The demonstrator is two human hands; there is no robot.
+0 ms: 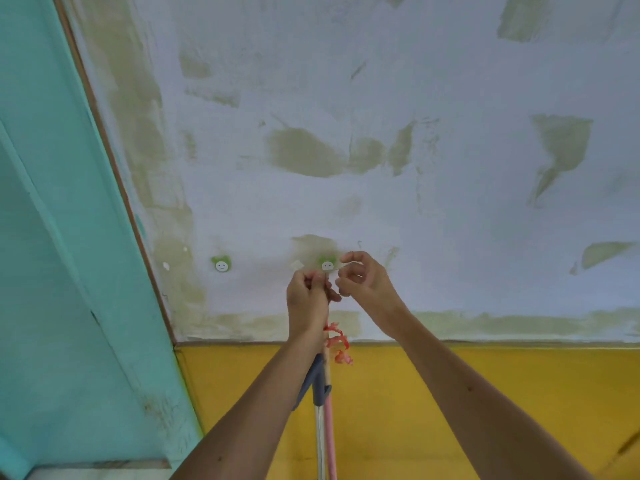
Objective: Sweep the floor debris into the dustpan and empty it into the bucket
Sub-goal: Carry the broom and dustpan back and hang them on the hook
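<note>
Two long handles hang side by side against the wall: a pink broom handle (328, 420) with a red string loop (338, 344) near its top, and a silver dustpan handle (320, 441) with a grey-blue grip (311, 379). My left hand (306, 303) is closed around the top of the pink handle, just under a green smiley wall hook (327, 265). My right hand (363, 278) is beside that hook with its fingers curled and apart, pinching nothing I can make out. The dustpan, the broom head, the debris and the bucket are out of view.
A second green smiley hook (221, 264) sits on the wall to the left. The wall is patchy white above (450, 202) and yellow below (415, 410). A turquoise door (62, 271) with a brown frame edge fills the left side.
</note>
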